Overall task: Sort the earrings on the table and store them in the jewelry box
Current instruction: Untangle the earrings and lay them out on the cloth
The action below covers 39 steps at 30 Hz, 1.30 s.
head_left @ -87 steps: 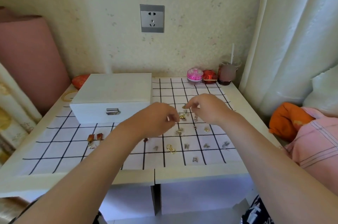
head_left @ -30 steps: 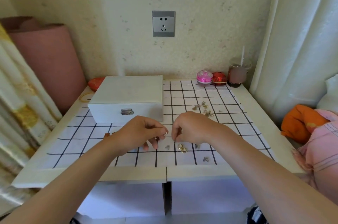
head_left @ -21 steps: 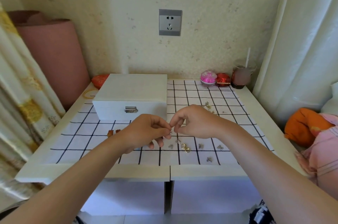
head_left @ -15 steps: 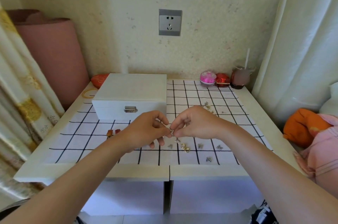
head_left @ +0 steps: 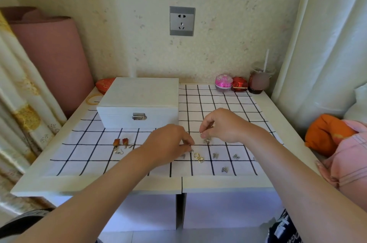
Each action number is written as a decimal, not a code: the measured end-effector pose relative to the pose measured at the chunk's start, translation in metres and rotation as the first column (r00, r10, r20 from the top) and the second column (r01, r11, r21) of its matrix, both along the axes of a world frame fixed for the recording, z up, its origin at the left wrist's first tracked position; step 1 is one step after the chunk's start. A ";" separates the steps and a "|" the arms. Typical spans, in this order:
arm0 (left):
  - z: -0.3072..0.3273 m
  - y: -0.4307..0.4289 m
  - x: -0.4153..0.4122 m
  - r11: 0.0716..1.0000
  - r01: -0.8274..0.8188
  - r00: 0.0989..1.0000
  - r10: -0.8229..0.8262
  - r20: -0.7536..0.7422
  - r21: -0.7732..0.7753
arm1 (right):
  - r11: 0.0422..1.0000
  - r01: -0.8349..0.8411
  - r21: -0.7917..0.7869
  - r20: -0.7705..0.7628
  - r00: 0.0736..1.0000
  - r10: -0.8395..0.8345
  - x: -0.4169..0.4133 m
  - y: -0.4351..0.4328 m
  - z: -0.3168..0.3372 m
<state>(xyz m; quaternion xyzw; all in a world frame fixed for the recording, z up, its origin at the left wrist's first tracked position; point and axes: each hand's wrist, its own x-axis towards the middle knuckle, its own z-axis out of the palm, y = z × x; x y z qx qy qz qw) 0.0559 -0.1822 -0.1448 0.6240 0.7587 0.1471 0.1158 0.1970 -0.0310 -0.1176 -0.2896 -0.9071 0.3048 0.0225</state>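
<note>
We found both hands pinching earrings.
The left hand (head_left: 168,146), fingers curled, pinched a small silver earring (head_left: 191,151) down on the white black-gridded cloth (head_left: 89,153); the right hand (head_left: 223,125), at its two o'clock, pinched a dangling silver earring (head_left: 207,139). Two gold hoop earrings (head_left: 198,157) lay just at four o'clock; the closed white rectangular jewelry box (head_left: 139,93) sat at eleven.

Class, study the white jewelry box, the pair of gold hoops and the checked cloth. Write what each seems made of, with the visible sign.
Jewelry box: likely wood or board under matte white covering; flat, dull faces, shiny metal clasp. Gold hoops: metal, polished gold tone; they glint. Checked cloth: thin woven fabric, probably; lies flat, matte, no shine.
</note>
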 end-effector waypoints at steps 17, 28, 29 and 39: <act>0.023 -0.008 -0.024 0.977 -0.098 0.994 0.085 0.073 0.188 | 0.974 -0.218 0.063 0.113 0.971 0.210 -0.021 -0.030 -0.021; 0.019 0.034 0.026 0.986 0.082 0.996 -0.084 0.009 0.148 | 0.989 -0.001 0.145 0.025 1.000 -0.002 0.023 0.023 -0.001; 0.017 0.040 0.034 0.982 0.121 0.993 -0.121 -0.008 0.143 | 0.990 0.007 0.143 0.031 0.999 -0.011 0.027 0.026 -0.002; -0.001 0.070 0.065 0.954 0.295 0.940 -0.299 -0.165 -0.048 | 0.989 0.063 0.132 0.014 0.998 -0.065 0.056 0.046 -0.013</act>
